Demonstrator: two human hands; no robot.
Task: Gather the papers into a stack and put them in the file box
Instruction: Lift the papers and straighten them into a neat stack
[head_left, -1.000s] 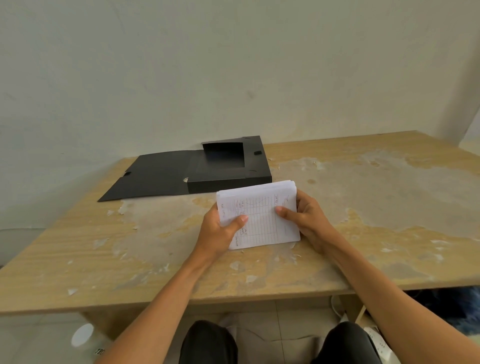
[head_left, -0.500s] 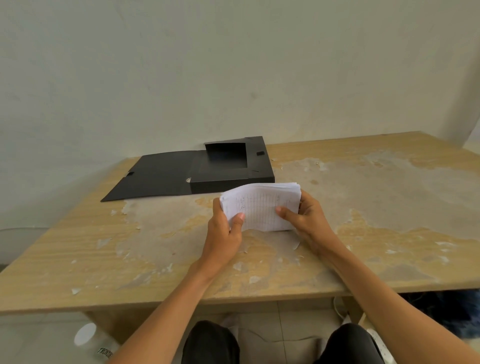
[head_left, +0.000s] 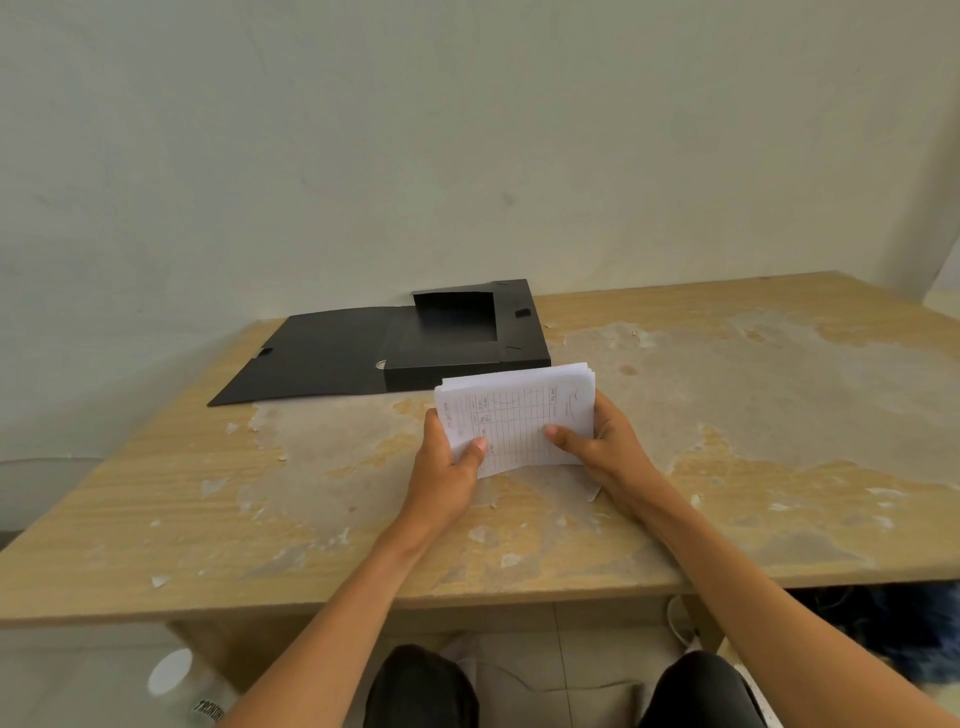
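In the head view, the stack of papers (head_left: 517, 415) is held on edge, its lower edge resting on or just above the worn counter (head_left: 727, 467); contact cannot be confirmed. The sheets are gripped from both sides: the left hand (head_left: 447, 467) is closed on the left edge with the thumb laid across the printed front, and the right hand (head_left: 602, 447) is closed on the right edge, thumb likewise on the front and fingers hidden behind. This upright, two-sided hold is judged to serve squaring: with the stack stood on its lower edge, loose sheets can be knocked level. The top edges are seen slightly fanned, so alignment appears unfinished.

The black file box (head_left: 467, 338) lies just beyond the stack, near the wall, with its lid flap (head_left: 311, 358) folded out flat to the left. The tray is thereby left open upward, presumably so that the squared stack can be lowered straight in. Nothing can be made out inside it.
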